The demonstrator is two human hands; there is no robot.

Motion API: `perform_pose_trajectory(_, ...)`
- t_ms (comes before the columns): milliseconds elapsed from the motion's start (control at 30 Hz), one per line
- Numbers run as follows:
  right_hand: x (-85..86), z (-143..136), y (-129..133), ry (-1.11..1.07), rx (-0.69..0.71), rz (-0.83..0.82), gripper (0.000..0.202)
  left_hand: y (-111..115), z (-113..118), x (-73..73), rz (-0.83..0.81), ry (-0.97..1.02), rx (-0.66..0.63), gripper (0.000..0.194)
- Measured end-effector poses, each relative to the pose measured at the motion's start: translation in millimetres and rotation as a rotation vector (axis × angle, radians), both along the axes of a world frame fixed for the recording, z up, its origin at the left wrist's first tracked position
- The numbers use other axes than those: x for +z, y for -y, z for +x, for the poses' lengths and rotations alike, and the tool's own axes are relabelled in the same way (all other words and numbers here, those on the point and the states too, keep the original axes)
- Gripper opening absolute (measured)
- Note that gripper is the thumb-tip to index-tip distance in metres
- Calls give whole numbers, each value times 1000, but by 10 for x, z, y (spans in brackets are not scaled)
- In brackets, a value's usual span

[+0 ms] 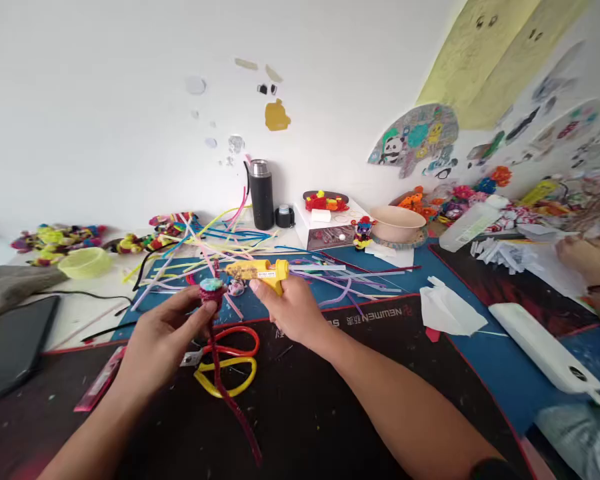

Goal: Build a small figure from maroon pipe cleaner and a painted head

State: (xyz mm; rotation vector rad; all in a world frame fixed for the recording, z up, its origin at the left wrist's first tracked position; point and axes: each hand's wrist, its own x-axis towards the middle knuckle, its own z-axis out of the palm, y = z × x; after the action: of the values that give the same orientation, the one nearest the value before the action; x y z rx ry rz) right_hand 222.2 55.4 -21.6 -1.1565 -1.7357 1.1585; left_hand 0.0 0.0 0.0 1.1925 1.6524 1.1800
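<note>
A long, maroon, fuzzy wire stem point(240, 418) trails above a black, red-edged desk mat point(340, 413) on the near side of a yellow plastic glue gun point(250, 269). Also nearer than the gun, scissors with red and yellow loop handles point(240, 361) lie behind the stem, apparently parked within easy reach; whether the two touch cannot be told. Just left of the gun, the left hand point(163, 333) pinches a small, maroon, fuzzy coil with a turquoise top point(211, 293) between thumb and fingers, upright, probably so the top stays exposed. The right hand point(297, 307) curls around the gun's grip, aiming the nozzle leftward, close to the coil; a squeeze on the trigger cannot be made out. Behind the gun, thin, fuzzy, many-coloured stems point(320, 268) fan loosely across the desk, likely spread for easy picking. Farther back and to the gun's right, a round, beige bowl point(397, 223) sits beside a small red, blue and yellow figure point(363, 230). Beyond the gun, a black, cylindrical flask with a silver top point(261, 200) stands near the wall, presumably clear of the work.
</note>
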Motion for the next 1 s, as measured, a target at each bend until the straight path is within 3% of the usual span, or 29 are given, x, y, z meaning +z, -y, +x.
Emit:
perform_pose_trajectory(267,9,5,4,48,11,-10,62,22,-22,-20,42,16,1,54)
perform_pose_trajectory(667,-19,9,1,61,19,1,66,-8,-219,-196,31,6,-69,70)
perform_pose_trajectory(1000,21,14,-1,41,10,-5,65,16,-29,-26,55,45,2,69)
